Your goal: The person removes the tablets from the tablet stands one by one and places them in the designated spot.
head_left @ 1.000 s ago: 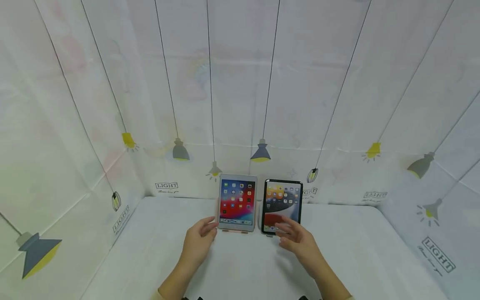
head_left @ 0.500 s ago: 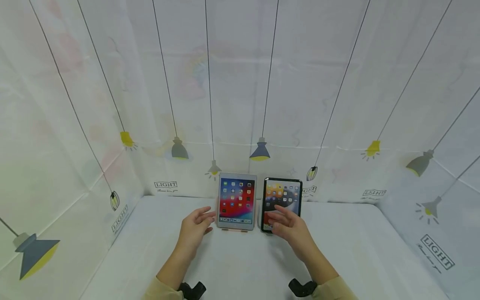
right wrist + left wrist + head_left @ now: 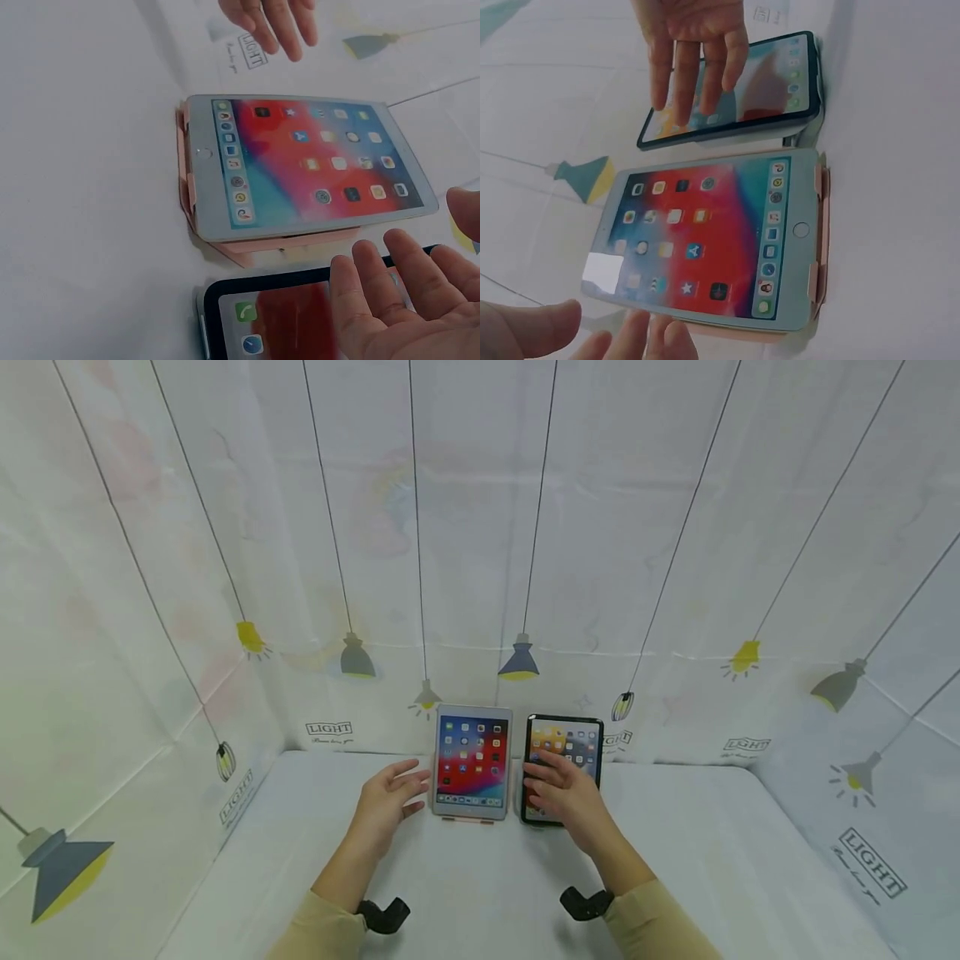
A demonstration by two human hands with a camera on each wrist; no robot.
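A white-framed tablet (image 3: 472, 764) leans upright on a pink stand (image 3: 821, 232), its screen lit with app icons. To its right a black-framed tablet (image 3: 585, 752) also stands propped up and lit. My left hand (image 3: 384, 802) hovers beside the white tablet's left edge, fingers loosely spread and holding nothing. In front of the black tablet's screen is my right hand (image 3: 570, 797), fingers extended, covering part of the display. The right wrist view shows the right fingers (image 3: 409, 277) over the black tablet; whether they touch it I cannot tell.
The white table (image 3: 480, 893) runs back to a pale curtain (image 3: 480, 527) printed with hanging lamps. Black wrist mounts (image 3: 384, 916) sit at both cuffs. Similar printed cloth (image 3: 112, 760) encloses the left and right sides.
My right hand has moved up and leftward across the black tablet's screen. The left hand has risen slightly beside the white tablet. Both tablets stay in place.
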